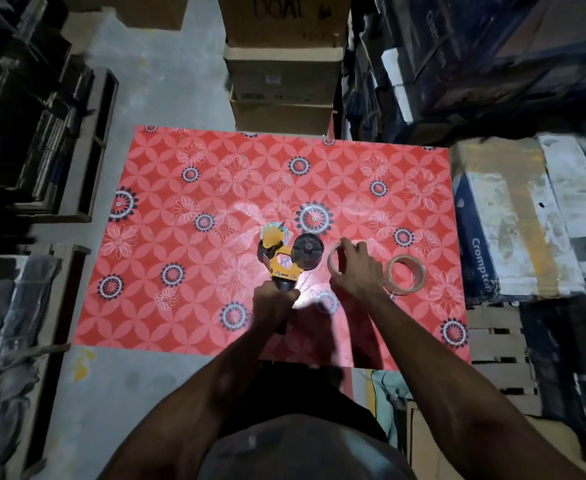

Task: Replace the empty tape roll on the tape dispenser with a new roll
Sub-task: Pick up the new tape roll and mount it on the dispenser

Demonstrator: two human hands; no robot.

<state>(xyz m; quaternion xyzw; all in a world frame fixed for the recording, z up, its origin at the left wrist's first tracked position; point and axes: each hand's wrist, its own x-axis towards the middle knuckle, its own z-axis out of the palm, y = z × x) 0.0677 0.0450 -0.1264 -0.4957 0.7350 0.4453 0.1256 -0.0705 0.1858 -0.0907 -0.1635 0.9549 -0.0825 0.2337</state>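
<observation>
Right now the left hand (273, 299) is closed around the handle of the yellow tape dispenser (279, 258), holding it low over the red patterned surface (180, 271) with its black hub (307, 252) bare and pointing up. Just to the right of that hub, the right hand (352, 268) has its fingers wrapped over the rim of a thin cardboard ring (336, 261), which looks like the spent core (it seems to carry no tape, though the glare makes that hard to confirm). The new tape roll (405, 274) lies flat on the surface a little further right, apart from both hands and untouched. The likely trouble from here is a mix-up or a fumble: if the core is dropped close to the new roll, the two similar rings could be confused in this dim light. The dispenser is gripped only at the handle, so pressing a roll onto the hub could tip or twist it unless the left hand braces firmly. A roll pushed on with the wrong face up would leave the sticky side facing the wrong way at the blade.
</observation>
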